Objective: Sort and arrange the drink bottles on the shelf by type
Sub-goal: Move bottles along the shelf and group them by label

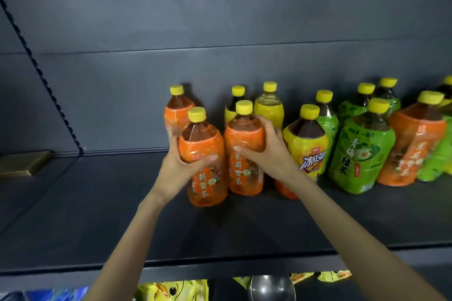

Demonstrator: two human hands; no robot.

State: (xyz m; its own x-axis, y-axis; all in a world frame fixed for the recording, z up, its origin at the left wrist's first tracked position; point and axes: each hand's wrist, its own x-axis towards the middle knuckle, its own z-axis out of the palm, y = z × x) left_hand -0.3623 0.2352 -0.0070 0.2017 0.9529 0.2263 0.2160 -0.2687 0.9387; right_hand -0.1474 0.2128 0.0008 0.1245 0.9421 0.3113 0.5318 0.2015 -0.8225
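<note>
From my station the dark grey back panel [220, 7] fills the view from nine o'clock round to three; a notched strip [41, 68] slants down it from eleven o'clock to nine; below lies the dark shelf [97, 203], where the bottles stand upright with yellow caps, crowded from the centre out to three o'clock. Both bare forearms reach in from six o'clock; the left hand [178, 166] has its fingers [174, 144] clamped round the front orange bottle [208, 186], thumb across the label, near the centre of the view; whether that bottle rests on the shelf or is lifted I cannot tell. The right hand [266, 151] has its fingers [265, 124] clamped over the shoulder of the second orange bottle [244, 173], which stands just at three o'clock of the first; touching or a hair apart, I cannot tell. A third orange bottle [177, 115] stands at eleven o'clock of the front one, nearer the back panel. At three o'clock of the right hand come a yellow-label bottle [307, 151], then a green-label bottle [359, 161], then another orange bottle [415, 146]; more yellow and green ones stand behind them. A flat brass-coloured block [22, 164] lies at nine o'clock, well apart from the bottles; yellow packets [171, 288] show on a lower level at six o'clock.
</note>
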